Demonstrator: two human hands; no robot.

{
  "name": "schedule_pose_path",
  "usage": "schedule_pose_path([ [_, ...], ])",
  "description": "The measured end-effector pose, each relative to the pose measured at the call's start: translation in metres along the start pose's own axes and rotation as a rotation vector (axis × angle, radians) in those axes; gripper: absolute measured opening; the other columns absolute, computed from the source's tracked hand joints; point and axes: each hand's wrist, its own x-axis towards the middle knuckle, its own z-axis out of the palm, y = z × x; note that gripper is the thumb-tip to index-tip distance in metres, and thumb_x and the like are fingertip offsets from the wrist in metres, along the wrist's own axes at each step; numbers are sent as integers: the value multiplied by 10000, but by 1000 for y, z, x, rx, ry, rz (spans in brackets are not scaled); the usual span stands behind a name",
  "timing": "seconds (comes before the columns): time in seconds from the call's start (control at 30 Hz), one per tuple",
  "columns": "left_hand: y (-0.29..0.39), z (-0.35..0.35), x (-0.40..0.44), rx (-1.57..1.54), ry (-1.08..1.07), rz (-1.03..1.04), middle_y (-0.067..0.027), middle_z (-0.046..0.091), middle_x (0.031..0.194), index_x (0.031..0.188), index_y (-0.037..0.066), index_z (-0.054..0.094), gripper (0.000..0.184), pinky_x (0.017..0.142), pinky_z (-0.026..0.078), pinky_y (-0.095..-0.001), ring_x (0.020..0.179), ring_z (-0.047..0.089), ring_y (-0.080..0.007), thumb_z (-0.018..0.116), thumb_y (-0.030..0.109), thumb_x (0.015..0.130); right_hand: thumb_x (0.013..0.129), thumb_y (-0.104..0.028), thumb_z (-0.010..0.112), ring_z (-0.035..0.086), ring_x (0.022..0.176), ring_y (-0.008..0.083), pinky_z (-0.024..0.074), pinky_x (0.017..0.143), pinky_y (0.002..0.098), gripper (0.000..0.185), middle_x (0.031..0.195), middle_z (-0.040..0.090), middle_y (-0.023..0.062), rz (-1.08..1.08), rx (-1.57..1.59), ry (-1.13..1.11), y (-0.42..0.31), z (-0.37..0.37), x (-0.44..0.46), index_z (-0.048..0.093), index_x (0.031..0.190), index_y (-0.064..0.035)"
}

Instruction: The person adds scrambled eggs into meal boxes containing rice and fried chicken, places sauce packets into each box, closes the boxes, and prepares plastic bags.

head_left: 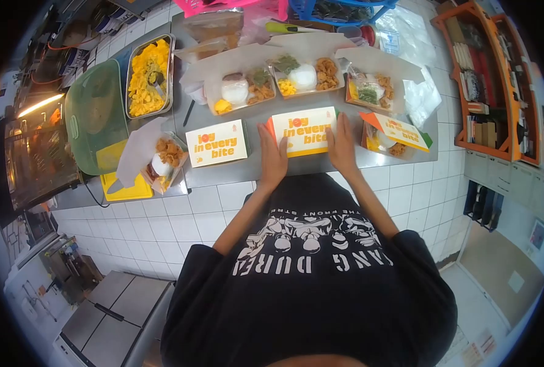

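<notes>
Between my two palms sits a closed cardboard meal box (299, 137) with "joy in every bite" printed on its lid. My left hand (273, 158) presses along its left side, fingers stretched forward. Along the right side lies my right hand (343, 150), fingers also straight. Left of it stands another closed meal box (216, 143). To the right, a meal box with a half-lowered lid (397, 131) shows food inside. Behind are three open boxes: one on the left (238, 92), one in the middle (305, 76) and one on the right (371, 88), holding rice and fried pieces.
At the left are an open box (165, 159), a yellow board (125, 186), a green translucent bin (95, 119) and a metal tray of yellow food (150, 79). A blue basket (339, 11) and plastic bags (422, 92) lie at the back. An orange shelf (486, 79) stands right.
</notes>
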Motion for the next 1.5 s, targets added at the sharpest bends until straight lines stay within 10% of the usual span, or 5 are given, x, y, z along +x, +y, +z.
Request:
schedule_pose_path([
  [0.43, 57, -71, 55, -321, -349, -619, -89, 667, 1097, 1241, 7, 623, 630, 974, 394, -351, 1015, 600, -201, 488, 552, 956, 936, -494, 580, 517, 751, 115, 421, 673, 272, 492, 839, 585, 40, 680, 589, -344, -6, -65, 57, 640, 968, -7],
  [0.73, 24, -22, 37, -217, -302, -458, -200, 541, 1218, 1264, -16, 569, 520, 1024, 377, -380, 1169, 488, -298, 414, 423, 1031, 1044, -284, 355, 575, 954, 460, 470, 873, 486, 417, 1018, 591, 294, 82, 37, -238, 25, -19, 32, 630, 1049, 29],
  [0.97, -10, -5, 10, 170, -98, -111, -263, 457, 1265, 1373, -44, 455, 509, 1072, 326, -453, 1184, 443, -399, 365, 344, 1055, 1048, -255, 362, 537, 1077, 427, 439, 950, 461, 374, 1151, 559, 253, 299, 83, -424, 22, -19, 12, 552, 1232, 9],
  [1.2, 32, -25, 39, 496, -350, 682, -273, 319, 1505, 1451, -62, 333, 642, 1164, 235, -502, 1421, 275, -428, 581, 268, 961, 987, -370, 499, 226, 1474, 282, 201, 1155, 587, 581, 1578, 292, 92, -568, -266, -412, 14, -34, 13, 371, 1487, -104],
  [1.5, 27, 2, 8, -372, -37, -177, -273, 268, 1556, 1517, -85, 151, 732, 1162, 256, -367, 1443, 302, -319, 507, 304, 1009, 975, -323, 521, 206, 1476, 340, 203, 1175, 536, 603, 1580, 266, 159, -544, -12, -436, 36, -28, 9, 362, 1467, -12],
])
